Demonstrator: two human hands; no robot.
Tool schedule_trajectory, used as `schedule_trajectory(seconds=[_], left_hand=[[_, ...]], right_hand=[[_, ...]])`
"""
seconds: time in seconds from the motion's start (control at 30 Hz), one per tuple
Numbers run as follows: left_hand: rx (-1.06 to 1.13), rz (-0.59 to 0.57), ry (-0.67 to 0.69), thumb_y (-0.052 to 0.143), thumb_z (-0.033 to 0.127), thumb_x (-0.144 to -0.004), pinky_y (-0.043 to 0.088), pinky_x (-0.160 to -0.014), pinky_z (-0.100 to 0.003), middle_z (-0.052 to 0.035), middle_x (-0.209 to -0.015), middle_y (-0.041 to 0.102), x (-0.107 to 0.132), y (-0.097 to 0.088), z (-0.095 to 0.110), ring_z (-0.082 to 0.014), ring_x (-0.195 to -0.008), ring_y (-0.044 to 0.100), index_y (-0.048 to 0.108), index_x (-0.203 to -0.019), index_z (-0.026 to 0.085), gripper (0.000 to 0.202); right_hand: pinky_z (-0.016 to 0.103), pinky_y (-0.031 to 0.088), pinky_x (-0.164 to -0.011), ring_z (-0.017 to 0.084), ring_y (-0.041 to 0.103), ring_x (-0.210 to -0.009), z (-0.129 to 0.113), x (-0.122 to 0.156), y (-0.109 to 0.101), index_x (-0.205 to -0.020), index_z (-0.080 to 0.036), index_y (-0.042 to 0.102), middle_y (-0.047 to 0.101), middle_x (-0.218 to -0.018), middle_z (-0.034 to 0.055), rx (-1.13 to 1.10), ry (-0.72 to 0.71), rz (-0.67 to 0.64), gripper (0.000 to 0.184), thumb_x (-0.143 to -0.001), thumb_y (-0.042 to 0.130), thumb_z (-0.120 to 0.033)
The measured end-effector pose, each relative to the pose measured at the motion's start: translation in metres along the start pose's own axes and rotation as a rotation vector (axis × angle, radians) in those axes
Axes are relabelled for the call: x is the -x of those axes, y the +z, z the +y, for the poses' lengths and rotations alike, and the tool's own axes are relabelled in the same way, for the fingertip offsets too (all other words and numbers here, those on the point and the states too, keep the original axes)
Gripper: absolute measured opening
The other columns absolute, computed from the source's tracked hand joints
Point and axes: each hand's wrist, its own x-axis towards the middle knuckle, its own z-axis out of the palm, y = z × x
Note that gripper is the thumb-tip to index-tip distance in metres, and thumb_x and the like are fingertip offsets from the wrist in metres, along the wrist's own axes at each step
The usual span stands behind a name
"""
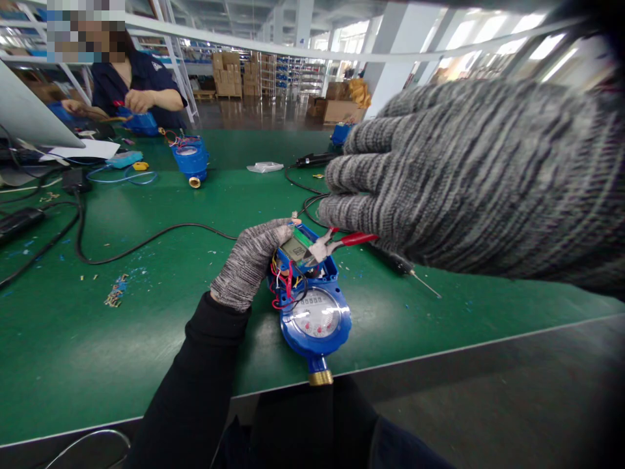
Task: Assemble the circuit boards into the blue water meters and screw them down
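Note:
A blue water meter (316, 312) with a brass fitting lies on the green bench near its front edge, its lid off and coloured wires showing. My left hand (249, 264), in a grey knit glove, is closed on the small display board (296, 247) at the meter's top. My right hand (469, 176), also gloved, fills the upper right close to the camera with its fingers stretched out and together, holding nothing I can see. Red-handled cutters (342, 241) lie just below its fingertips, by the meter.
A screwdriver (407, 268) lies right of the meter. Black cables (146, 242) cross the bench (97, 339). A second blue meter (191, 158) stands further back. A person in dark clothes works at the far left behind a monitor (29, 114). Small wire scraps (115, 293) lie at left.

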Motion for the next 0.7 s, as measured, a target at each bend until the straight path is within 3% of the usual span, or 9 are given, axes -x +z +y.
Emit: schedule_trajectory(seconds=[0.2, 0.4, 0.7], left_hand=[[0.015, -0.001, -0.019, 0.072, 0.028, -0.074, 0.050, -0.092, -0.037, -0.0047, -0.104, 0.073, 0.0015, 0.0001, -0.0005, -0.0210, -0.097, 0.066, 0.074, -0.093, 0.019, 0.021], [-0.009, 0.005, -0.007, 0.071, 0.026, -0.074, 0.050, -0.093, -0.036, -0.0040, -0.102, 0.073, 0.0005, 0.0031, 0.0021, -0.0200, -0.096, 0.067, 0.074, -0.090, 0.019, 0.018], [0.006, 0.012, -0.027, 0.071, 0.026, -0.072, 0.050, -0.090, -0.036, -0.0044, -0.102, 0.073, 0.0011, 0.0061, 0.0044, -0.0196, -0.093, 0.067, 0.074, -0.087, 0.018, 0.018]], right_hand=[[0.052, 0.046, -0.072, 0.033, 0.059, -0.088, 0.0008, -0.0009, 0.0004, -0.096, -0.022, 0.065, 0.060, -0.090, 0.0075, 0.008, 0.010, -0.010, 0.034, -0.091, 0.033, -0.031], [0.053, 0.045, -0.077, 0.034, 0.058, -0.091, -0.0005, 0.0012, 0.0011, -0.100, -0.020, 0.060, 0.060, -0.094, 0.0101, -0.026, 0.040, -0.024, 0.049, -0.096, 0.014, -0.034], [0.052, 0.046, -0.078, 0.035, 0.061, -0.094, -0.0014, -0.0034, -0.0033, -0.099, -0.018, 0.059, 0.063, -0.098, 0.0102, -0.048, 0.109, -0.124, 0.042, -0.096, 0.023, -0.039]])
